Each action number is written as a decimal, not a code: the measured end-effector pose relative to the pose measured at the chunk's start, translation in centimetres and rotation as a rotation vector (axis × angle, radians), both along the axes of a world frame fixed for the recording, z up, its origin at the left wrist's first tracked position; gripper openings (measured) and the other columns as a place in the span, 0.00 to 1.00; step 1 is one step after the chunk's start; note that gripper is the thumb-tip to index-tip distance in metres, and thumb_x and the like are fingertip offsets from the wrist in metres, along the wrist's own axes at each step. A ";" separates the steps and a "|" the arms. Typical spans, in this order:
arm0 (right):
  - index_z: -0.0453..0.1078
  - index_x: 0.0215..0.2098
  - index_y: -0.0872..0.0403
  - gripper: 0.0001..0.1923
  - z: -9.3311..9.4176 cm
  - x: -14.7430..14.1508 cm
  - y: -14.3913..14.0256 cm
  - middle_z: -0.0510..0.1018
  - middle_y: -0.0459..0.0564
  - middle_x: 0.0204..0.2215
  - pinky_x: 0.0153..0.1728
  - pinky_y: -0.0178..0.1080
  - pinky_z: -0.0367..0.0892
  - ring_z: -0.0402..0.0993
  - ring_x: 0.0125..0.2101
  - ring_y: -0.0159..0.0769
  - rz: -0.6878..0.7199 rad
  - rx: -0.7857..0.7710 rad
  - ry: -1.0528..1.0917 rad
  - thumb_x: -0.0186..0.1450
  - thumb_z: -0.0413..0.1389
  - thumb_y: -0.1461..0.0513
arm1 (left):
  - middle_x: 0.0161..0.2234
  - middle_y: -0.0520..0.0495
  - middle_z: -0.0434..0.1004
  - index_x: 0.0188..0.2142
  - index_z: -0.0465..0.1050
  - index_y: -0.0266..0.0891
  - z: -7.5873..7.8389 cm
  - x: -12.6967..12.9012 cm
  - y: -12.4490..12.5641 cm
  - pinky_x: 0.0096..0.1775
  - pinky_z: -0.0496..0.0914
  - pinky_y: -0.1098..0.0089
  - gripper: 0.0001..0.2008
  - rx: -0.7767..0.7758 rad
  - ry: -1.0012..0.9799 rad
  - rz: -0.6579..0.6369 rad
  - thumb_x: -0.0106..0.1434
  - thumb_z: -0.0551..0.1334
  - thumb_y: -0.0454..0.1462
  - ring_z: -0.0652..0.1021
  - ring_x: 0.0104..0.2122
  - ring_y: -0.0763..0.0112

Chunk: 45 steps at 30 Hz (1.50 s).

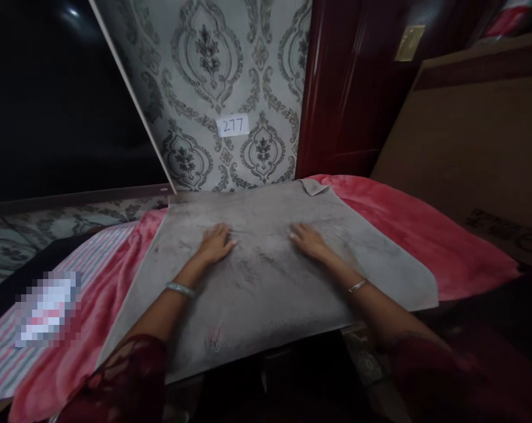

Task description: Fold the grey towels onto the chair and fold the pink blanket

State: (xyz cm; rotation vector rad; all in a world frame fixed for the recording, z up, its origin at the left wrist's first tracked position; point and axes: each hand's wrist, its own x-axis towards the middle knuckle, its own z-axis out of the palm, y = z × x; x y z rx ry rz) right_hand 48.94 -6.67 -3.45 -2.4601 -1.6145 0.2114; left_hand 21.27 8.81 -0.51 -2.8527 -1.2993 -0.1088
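A single head-worn camera looks forward and steeply down from close above the person's own forearms, which enter from the bottom edge. It faces a patterned wall [230, 76] straight ahead, near enough to read a small paper label [233, 125]. The wide lens bends the edges; no second view exists.

**Readable text: one label**

"277", handwritten on a small white paper label [233, 125], stuck on the patterned wallpaper [213, 70] just above the far edge of the grey towel [266, 282]. Dark print on the cardboard box [477, 153] right of the label: too dim to read.
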 end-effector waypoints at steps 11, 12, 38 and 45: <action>0.50 0.74 0.45 0.33 -1.9 0.9 -0.2 0.48 0.50 0.73 0.67 0.59 0.45 0.43 0.72 0.50 0.025 0.039 -0.109 0.75 0.38 0.45 | 0.71 0.37 0.53 0.71 0.55 0.41 -3.7 5.1 -2.2 0.66 0.52 0.44 0.34 0.064 -0.015 -0.245 0.71 0.50 0.51 0.54 0.71 0.50; 0.49 0.74 0.45 0.32 -1.9 3.0 -1.7 0.48 0.50 0.73 0.67 0.59 0.45 0.42 0.72 0.50 -0.066 0.012 -0.131 0.75 0.37 0.45 | 0.71 0.37 0.53 0.71 0.55 0.41 -3.7 5.1 -2.0 0.66 0.52 0.44 0.34 0.061 -0.019 -0.246 0.71 0.51 0.51 0.54 0.71 0.50; 0.48 0.74 0.47 0.33 -1.3 14.2 -1.1 0.45 0.49 0.74 0.69 0.55 0.39 0.39 0.72 0.45 -0.237 0.011 -0.074 0.75 0.35 0.47 | 0.71 0.39 0.55 0.69 0.59 0.40 -4.2 5.5 -0.3 0.66 0.56 0.47 0.33 0.105 -0.011 -0.242 0.69 0.51 0.51 0.58 0.70 0.49; 0.45 0.75 0.50 0.33 -2.1 17.3 -8.4 0.46 0.55 0.74 0.67 0.59 0.45 0.44 0.71 0.49 -0.467 -0.074 -0.093 0.76 0.35 0.49 | 0.69 0.38 0.58 0.68 0.61 0.40 -3.9 5.8 -0.4 0.64 0.59 0.46 0.33 0.116 -0.005 -0.239 0.69 0.50 0.51 0.61 0.68 0.48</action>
